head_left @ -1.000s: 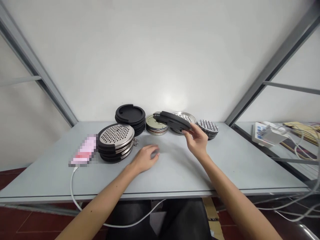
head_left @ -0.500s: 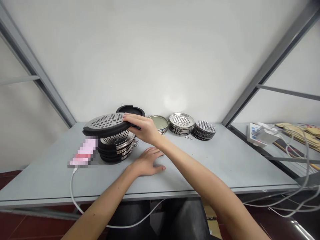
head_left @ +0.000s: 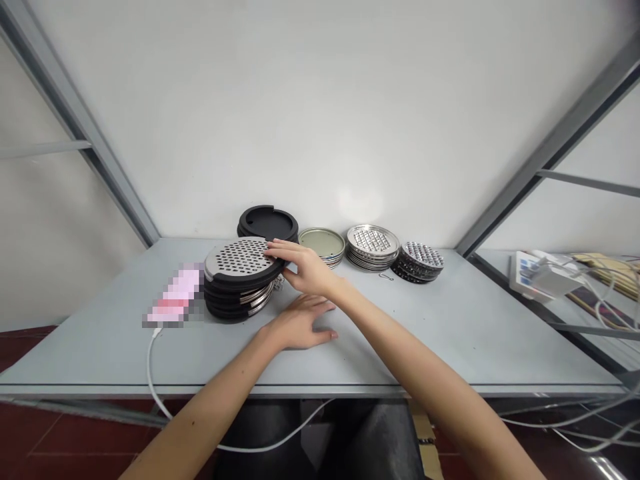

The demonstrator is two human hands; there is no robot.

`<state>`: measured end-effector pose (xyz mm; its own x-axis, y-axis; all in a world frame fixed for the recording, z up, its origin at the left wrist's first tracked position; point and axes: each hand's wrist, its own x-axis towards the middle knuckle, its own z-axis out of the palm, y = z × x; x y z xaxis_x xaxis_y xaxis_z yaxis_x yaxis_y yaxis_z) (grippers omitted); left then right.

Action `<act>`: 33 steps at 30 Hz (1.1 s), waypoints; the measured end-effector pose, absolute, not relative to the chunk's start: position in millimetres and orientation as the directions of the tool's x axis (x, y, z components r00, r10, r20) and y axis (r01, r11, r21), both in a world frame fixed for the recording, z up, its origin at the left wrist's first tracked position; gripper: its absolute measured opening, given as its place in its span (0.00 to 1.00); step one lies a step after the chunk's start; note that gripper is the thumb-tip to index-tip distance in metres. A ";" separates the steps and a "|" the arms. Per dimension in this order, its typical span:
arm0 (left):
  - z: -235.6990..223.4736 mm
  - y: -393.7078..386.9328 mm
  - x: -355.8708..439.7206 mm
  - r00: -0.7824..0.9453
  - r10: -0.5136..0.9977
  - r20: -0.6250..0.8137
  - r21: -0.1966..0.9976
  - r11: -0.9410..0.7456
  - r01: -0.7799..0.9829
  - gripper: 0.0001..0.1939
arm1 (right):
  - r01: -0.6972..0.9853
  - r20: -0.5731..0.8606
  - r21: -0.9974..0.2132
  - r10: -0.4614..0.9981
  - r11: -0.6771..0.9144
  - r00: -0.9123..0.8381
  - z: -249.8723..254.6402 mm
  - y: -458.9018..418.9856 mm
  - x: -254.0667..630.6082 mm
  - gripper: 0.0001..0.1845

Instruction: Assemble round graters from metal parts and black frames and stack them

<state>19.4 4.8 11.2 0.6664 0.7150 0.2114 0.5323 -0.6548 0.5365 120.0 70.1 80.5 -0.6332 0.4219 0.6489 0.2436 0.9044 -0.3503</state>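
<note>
My right hand (head_left: pixel 310 268) grips the right edge of a round grater (head_left: pixel 240 257), a perforated metal disc in a black rim, with fingers on top. That grater rests level on a stack of similar black-rimmed metal discs (head_left: pixel 233 305). My left hand (head_left: pixel 301 325) lies open on the grey table just right of the stack, fingers spread and holding nothing. Behind the stack is a pile of black round rims (head_left: pixel 270 220). Small metal hooks (head_left: pixel 279 283) lie between the stack and my hands, partly hidden.
Along the wall stand stacked plain round lids (head_left: pixel 323 241), silver grater discs (head_left: pixel 373 241) and dark-edged grater discs (head_left: pixel 423 257). A single hook (head_left: pixel 386 276) lies before them. A blurred pink phone-like object (head_left: pixel 177 293) with a white cable (head_left: pixel 153 373) is at left; a power strip (head_left: pixel 525 277) sits far right.
My right hand has lowered the round grater from a raised, tilted position onto the stack. My left hand has stayed flat on the table. The view has shifted slightly.
</note>
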 end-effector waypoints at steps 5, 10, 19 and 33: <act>8.9 5.5 18.4 0.674 0.722 0.154 0.512 -0.642 0.571 0.29 | 0.239 0.597 -0.265 0.354 0.934 -0.720 88.7 65.4 125.2 0.29; 12.8 3.9 19.0 0.678 0.721 0.144 0.458 -0.656 0.600 0.29 | 0.164 0.667 -0.138 0.214 0.977 -0.714 87.4 63.9 118.9 0.18; 13.7 4.0 19.7 0.679 0.710 0.187 0.463 -0.673 0.576 0.30 | 0.239 0.716 -0.067 0.213 0.969 -0.664 88.2 62.4 102.5 0.14; 13.0 4.0 19.7 0.678 0.714 0.176 0.466 -0.667 0.582 0.30 | 0.162 0.667 -0.194 0.251 0.968 -0.702 89.6 61.7 105.2 0.17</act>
<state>19.7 4.0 13.0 0.6776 0.7141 0.1759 0.5816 -0.6667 0.4662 105.2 61.7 89.6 -0.7016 0.2508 0.6670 0.1615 0.9676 -0.1939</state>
